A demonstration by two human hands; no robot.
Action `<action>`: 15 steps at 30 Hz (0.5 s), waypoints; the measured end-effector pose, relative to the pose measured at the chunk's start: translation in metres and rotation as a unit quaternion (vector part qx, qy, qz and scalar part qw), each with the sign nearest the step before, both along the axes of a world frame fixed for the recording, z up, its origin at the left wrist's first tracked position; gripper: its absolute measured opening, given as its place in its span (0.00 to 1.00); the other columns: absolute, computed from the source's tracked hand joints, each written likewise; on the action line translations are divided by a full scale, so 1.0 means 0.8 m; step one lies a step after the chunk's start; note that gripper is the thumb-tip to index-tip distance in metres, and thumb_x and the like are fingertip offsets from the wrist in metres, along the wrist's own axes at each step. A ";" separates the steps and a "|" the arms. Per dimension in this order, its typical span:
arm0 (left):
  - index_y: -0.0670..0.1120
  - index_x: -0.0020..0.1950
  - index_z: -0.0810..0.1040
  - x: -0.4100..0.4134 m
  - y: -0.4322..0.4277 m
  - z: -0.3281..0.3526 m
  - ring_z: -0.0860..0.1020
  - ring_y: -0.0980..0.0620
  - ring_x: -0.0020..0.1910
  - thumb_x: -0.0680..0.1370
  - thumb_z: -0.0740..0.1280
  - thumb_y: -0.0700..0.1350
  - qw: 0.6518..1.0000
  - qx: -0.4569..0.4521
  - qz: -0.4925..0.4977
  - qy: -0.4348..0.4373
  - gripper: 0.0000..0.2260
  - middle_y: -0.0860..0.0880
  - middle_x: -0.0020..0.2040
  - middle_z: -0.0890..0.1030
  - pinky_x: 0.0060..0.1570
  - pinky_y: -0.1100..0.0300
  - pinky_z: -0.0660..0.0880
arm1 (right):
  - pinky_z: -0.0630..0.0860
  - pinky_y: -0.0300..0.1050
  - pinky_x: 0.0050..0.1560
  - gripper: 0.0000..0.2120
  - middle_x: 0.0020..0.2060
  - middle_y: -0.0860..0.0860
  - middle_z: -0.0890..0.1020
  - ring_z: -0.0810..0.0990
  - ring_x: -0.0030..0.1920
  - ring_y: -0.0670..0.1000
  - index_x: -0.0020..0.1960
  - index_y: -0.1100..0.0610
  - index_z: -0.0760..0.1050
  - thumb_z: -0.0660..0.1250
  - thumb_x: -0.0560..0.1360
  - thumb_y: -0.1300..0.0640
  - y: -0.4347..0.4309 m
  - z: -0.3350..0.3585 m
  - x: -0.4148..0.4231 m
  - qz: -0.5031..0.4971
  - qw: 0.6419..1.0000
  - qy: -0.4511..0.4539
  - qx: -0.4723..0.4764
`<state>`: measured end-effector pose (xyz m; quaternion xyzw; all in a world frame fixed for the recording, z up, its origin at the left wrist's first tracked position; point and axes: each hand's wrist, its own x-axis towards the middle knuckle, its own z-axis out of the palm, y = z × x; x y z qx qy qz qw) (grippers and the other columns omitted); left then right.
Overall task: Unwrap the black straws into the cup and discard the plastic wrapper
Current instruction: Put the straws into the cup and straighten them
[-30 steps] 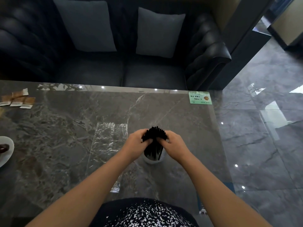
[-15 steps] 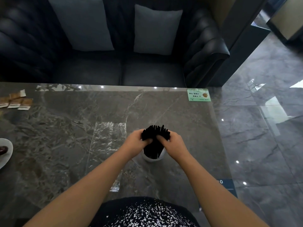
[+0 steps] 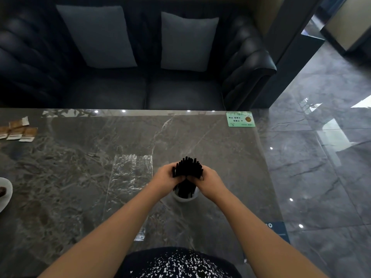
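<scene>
Settling the black straws (image 3: 187, 169) into the white cup (image 3: 185, 197)
Left hand (image 3: 167, 177) and right hand (image 3: 208, 180) are cupping the bundle; clear plastic wrapper (image 3: 128, 183) (lying alongside on the tabletop (image 3: 80, 177)) is awaiting discarding.

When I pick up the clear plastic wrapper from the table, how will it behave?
The plastic wrapper is probably very light and floppy: it lies flat and creased on the marble table. It may sag or fold when lifted by one edge. Its glossy film looks slippery, so pinching a corner seems safer than sliding it.
</scene>
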<state>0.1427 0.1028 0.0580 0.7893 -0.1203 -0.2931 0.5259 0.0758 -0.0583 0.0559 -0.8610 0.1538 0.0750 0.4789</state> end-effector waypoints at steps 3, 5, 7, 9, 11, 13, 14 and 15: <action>0.53 0.46 0.80 0.000 0.001 -0.002 0.81 0.49 0.49 0.72 0.71 0.31 1.000 0.014 -0.001 -0.005 0.16 0.47 0.45 0.83 0.56 0.48 0.78 | 0.76 0.47 0.48 0.05 0.47 0.54 0.85 0.82 0.49 0.53 0.51 0.54 0.81 0.70 0.77 0.56 0.000 -0.001 0.000 -0.001 1.000 -0.010 -0.003; 0.52 0.49 0.81 0.001 -0.001 0.000 0.82 0.48 0.51 0.70 0.73 0.33 1.000 0.026 -0.002 0.000 0.16 0.46 0.48 0.84 0.56 0.48 0.78 | 0.76 0.47 0.49 0.06 0.47 0.54 0.85 0.81 0.49 0.53 0.52 0.54 0.82 0.70 0.76 0.56 -0.001 0.000 0.000 0.002 1.000 -0.022 -0.013; 0.48 0.52 0.82 0.000 -0.005 0.000 0.82 0.47 0.52 0.69 0.75 0.36 0.998 0.052 -0.012 -0.015 0.14 0.46 0.50 0.85 0.55 0.50 0.78 | 0.77 0.48 0.52 0.10 0.49 0.54 0.85 0.81 0.51 0.53 0.55 0.53 0.82 0.72 0.74 0.56 -0.001 0.002 0.000 0.011 1.000 -0.022 -0.018; 0.45 0.50 0.83 -0.002 -0.009 0.003 0.82 0.48 0.48 0.69 0.76 0.39 0.996 0.073 -0.011 -0.044 0.11 0.46 0.46 0.85 0.51 0.54 0.78 | 0.78 0.49 0.52 0.10 0.50 0.54 0.85 0.82 0.51 0.53 0.55 0.54 0.82 0.72 0.74 0.57 0.000 0.002 0.002 0.014 1.000 -0.009 -0.024; 0.44 0.45 0.83 -0.001 -0.010 0.006 0.82 0.49 0.44 0.71 0.76 0.40 0.997 0.064 0.004 -0.047 0.06 0.46 0.42 0.85 0.46 0.56 0.78 | 0.78 0.50 0.50 0.06 0.47 0.55 0.85 0.83 0.49 0.55 0.52 0.56 0.82 0.70 0.76 0.55 0.001 0.001 0.002 0.006 0.999 -0.002 -0.033; 0.44 0.43 0.82 0.000 -0.008 0.007 0.81 0.50 0.41 0.71 0.74 0.38 0.998 0.057 0.005 -0.041 0.04 0.45 0.40 0.84 0.42 0.58 0.77 | 0.79 0.54 0.48 0.07 0.43 0.57 0.85 0.83 0.46 0.56 0.47 0.58 0.81 0.70 0.76 0.55 0.000 0.002 0.001 -0.011 1.000 -0.010 -0.025; 0.46 0.42 0.81 0.001 -0.007 0.007 0.80 0.51 0.41 0.71 0.74 0.36 0.997 0.057 0.002 -0.043 0.05 0.46 0.40 0.83 0.41 0.61 0.75 | 0.79 0.55 0.48 0.07 0.42 0.57 0.85 0.83 0.45 0.56 0.46 0.59 0.81 0.71 0.76 0.55 -0.001 0.001 0.000 -0.019 1.000 -0.016 -0.020; 0.48 0.41 0.81 0.002 -0.005 0.007 0.80 0.53 0.40 0.71 0.74 0.35 0.997 0.057 0.000 -0.045 0.08 0.48 0.40 0.83 0.40 0.64 0.74 | 0.79 0.55 0.47 0.07 0.42 0.57 0.85 0.83 0.44 0.56 0.45 0.60 0.81 0.71 0.75 0.55 -0.001 0.001 0.000 -0.023 0.999 -0.018 -0.017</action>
